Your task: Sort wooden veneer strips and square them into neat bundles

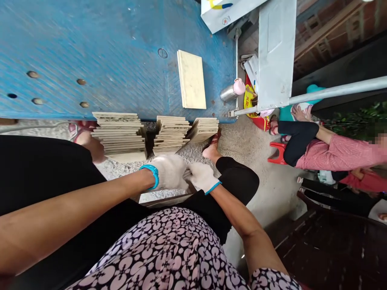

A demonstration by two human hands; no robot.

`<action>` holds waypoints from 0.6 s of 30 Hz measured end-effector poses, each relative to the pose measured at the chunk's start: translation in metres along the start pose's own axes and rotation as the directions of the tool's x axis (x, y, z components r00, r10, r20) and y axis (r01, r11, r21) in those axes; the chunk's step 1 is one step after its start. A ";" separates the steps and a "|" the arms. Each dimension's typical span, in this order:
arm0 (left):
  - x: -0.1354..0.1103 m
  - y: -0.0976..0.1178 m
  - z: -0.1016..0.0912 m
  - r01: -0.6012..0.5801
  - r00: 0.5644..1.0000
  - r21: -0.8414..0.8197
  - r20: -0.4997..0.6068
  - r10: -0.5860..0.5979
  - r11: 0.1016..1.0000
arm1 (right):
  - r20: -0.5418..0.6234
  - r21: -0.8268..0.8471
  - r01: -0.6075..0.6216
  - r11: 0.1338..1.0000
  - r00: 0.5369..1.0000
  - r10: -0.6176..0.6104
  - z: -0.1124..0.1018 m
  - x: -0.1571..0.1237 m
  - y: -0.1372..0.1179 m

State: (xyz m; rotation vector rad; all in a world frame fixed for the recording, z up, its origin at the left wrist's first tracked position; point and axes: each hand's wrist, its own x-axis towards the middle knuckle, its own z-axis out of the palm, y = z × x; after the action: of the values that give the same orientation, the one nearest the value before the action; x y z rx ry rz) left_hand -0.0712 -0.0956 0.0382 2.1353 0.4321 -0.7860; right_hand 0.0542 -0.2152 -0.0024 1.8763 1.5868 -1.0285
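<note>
My left hand [171, 171] wears a white knit glove with a teal cuff, its fingers curled inward. My right hand [202, 177], gloved the same way, meets it just above my lap, fingers bent. Between them the fingertips press together on something greyish and small that I cannot make out. Just beyond the hands are three piles of thin pale boards: a left stack [119, 135], a middle stack [169, 133] and a right stack [204, 129], below the table's near edge. A flat pale board pile [192, 80] lies on the blue table [130, 48].
A steel bottle with a pink lid [231, 90] lies near the table's right end. A white box [229, 12] is at the back. Metal framing [275, 60] stands to the right. Beyond it, a person in pink [329, 153] sits near a red stool [277, 154]. My legs flank the stacks.
</note>
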 end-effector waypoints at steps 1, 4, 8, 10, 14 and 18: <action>0.000 -0.003 -0.003 -0.028 0.999 -0.018 -0.021 0.028 0.999 | -0.035 0.036 -0.017 0.999 0.999 0.018 0.002 -0.003 0.004; 0.005 -0.013 -0.005 -0.070 0.996 0.002 -0.049 0.070 0.998 | -0.149 0.163 -0.052 0.985 0.986 0.077 0.006 -0.011 0.018; 0.015 -0.015 0.002 -0.057 0.992 0.002 -0.111 0.057 0.998 | -0.257 0.314 -0.109 0.943 0.947 0.195 0.005 -0.017 0.035; 0.019 -0.010 0.008 -0.079 0.988 -0.023 -0.132 0.076 0.997 | -0.280 0.341 -0.095 0.935 0.940 0.197 0.004 -0.015 0.043; 0.030 -0.002 0.018 -0.020 0.990 -0.039 -0.141 0.015 0.999 | -0.357 0.296 -0.026 0.955 0.924 0.136 0.001 -0.010 0.054; 0.043 -0.003 0.028 0.032 0.991 0.009 -0.128 -0.030 0.999 | -0.495 0.005 0.190 0.982 0.853 -0.162 -0.016 -0.013 0.051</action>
State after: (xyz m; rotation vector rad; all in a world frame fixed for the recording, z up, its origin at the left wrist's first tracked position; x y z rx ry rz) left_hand -0.0514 -0.1139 -0.0049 2.2020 0.5301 -0.6726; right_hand 0.1070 -0.2223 0.0123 2.1851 2.0677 -0.6910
